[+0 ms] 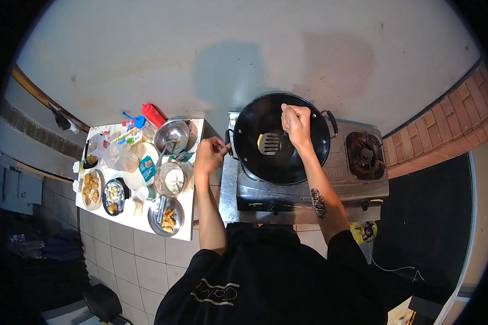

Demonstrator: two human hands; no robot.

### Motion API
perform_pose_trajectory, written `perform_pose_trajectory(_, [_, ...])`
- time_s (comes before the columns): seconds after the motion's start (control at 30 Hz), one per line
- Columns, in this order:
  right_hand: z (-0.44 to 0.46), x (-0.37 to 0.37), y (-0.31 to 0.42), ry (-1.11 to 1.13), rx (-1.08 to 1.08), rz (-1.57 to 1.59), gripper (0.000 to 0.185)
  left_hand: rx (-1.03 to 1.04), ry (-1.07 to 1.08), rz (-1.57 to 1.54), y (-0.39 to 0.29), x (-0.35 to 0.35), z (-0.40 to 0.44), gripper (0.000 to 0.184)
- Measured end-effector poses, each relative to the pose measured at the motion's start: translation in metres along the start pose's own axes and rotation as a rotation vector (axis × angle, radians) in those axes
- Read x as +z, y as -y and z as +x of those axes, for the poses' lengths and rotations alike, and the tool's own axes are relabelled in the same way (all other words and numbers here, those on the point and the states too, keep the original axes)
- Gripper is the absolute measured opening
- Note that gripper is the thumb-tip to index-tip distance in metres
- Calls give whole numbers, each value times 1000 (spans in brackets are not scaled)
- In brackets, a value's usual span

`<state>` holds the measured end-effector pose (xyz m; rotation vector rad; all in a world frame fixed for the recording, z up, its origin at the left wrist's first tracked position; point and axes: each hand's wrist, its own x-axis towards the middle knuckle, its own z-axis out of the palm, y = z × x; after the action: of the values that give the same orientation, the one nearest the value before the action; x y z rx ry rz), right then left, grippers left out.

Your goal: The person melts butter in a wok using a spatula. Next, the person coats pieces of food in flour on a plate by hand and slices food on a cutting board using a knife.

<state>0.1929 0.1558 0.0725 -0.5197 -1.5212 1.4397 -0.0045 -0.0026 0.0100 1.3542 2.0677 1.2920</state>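
One grey wall (282,62) backs the stove (339,173); right hand (297,124) clenches spatula (263,144), left hand (210,155) pinches wok handle (229,135).

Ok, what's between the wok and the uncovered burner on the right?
In the head view, the wok's right handle and bare steel stovetop lie between the wok and the burner.

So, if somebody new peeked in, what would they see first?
Probably the big black wok on the steel stove, with a slotted spatula inside and the right hand above it. Next, perhaps the bright red bottle at the back of the crowded white table, on the left.
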Motion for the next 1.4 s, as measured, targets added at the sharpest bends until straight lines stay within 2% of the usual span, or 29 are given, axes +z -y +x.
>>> perform_pose_trajectory(0.23, [1, -8, 0, -66, -29, -135, 45, -6, 8, 2, 0, 0, 0, 20])
perform_pose_trajectory(0.73, [-4, -13, -10, -60, 16, -166, 44, -71, 45, -62, 5, 0, 2, 20])
perform_pose_trajectory(0.93, [-11, -18, -10, -125, -36, -227, 44, 60, 45, 25, 5, -1, 2, 16])
perform_pose_trajectory(1.0, [-14, -22, -7, -142, -2, -266, 42, -80, 57, -80, 0, -2, 2, 19])
perform_pose_trajectory(1.4, [-16, -28, -14, -251, -53, -341, 37, -82, 83, 8, -3, -5, 2, 19])
